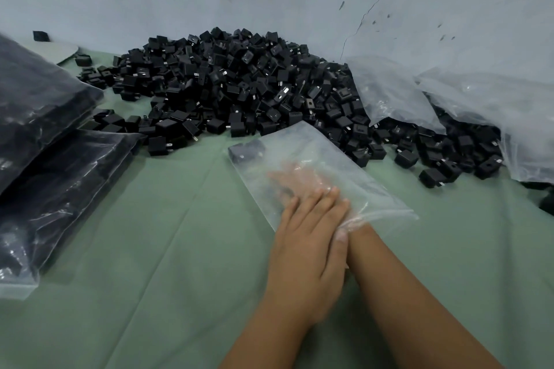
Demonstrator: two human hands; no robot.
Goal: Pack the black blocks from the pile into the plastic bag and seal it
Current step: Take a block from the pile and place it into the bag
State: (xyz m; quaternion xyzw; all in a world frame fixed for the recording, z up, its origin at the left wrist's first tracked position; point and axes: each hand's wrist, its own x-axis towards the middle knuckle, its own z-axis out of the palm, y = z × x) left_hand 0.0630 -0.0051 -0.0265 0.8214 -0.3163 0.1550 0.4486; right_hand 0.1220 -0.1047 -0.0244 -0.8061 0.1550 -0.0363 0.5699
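Nearest the camera, the left hand (311, 237) is laid flat on the mouth of the plastic bag (317, 171), fingers straight and pressing the film onto the green cloth (168, 249); nothing is gripped by it. The right hand (295, 180) is pushed inside the bag and seen only through the film; whether a block is held by it cannot be told. One black block (246, 150) is lodged in the far left corner of the bag. The step in hand is judged to be loading: blocks are best slid to the far end and kept flat while the mouth is pinned, so room is left for sealing. Beyond, the pile (239, 84) is heaped against the wall. At the left, filled bags (54, 177) are stacked.
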